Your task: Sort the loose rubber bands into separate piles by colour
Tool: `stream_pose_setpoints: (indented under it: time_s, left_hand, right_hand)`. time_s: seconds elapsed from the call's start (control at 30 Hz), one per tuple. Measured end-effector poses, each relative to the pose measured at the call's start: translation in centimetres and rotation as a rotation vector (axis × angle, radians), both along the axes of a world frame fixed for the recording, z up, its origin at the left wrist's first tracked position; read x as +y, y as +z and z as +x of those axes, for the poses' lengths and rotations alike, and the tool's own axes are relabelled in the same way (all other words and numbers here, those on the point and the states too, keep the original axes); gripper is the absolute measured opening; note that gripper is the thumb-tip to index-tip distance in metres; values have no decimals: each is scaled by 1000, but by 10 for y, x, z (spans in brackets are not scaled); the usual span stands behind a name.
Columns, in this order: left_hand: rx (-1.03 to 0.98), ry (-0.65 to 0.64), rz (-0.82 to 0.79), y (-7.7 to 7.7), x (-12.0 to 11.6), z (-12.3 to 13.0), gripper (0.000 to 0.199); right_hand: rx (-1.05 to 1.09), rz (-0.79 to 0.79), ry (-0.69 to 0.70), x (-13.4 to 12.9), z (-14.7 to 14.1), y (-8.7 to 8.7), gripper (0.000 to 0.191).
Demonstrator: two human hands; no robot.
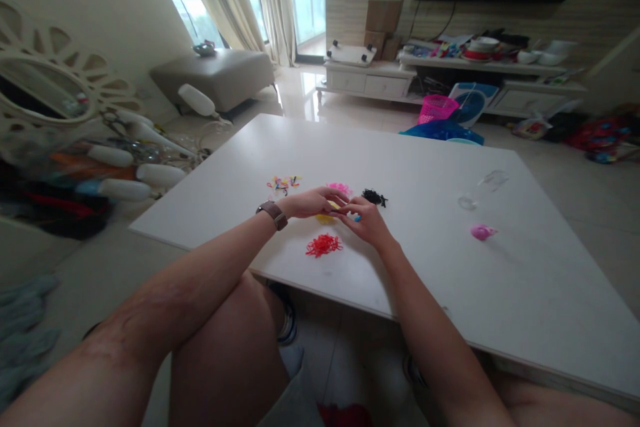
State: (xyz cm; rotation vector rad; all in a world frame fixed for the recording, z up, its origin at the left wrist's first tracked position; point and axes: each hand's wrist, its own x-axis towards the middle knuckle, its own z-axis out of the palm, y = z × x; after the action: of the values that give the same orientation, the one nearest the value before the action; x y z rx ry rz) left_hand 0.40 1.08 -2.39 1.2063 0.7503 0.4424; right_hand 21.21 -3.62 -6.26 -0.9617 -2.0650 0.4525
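Observation:
Over the white table (425, 253), my left hand (320, 201) and my right hand (363, 217) meet at the fingertips. The fingers of both are pinched round something small and dark that I cannot make out. A bit of blue shows at my right hand. Beneath the hands lies a yellow pile (325, 219), partly covered. A red pile of small bands (324, 245) is nearer to me. Behind my left hand is a pink pile (339, 187), with a black pile (374, 197) beyond my right hand. Mixed coloured bands (284, 184) lie to the left.
On the table's right side are a pink object (483, 232) and a clear container (493, 180) with a round clear piece (468, 203) beside it. A white lamp stand with several shades is at the left. My knees are under the near edge.

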Motion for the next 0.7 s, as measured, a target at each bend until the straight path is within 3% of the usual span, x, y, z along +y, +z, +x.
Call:
stream_pose_setpoints:
  time_s: [0.27,0.7]
  left_hand:
    - [18,-32,63,3,-4,3,42]
    - [29,-23,14,7,-9,2,40]
  right_hand:
    - [16,-31,2,1,-1,-2,10]
    - [43,-42,21,2,-1,-6,10]
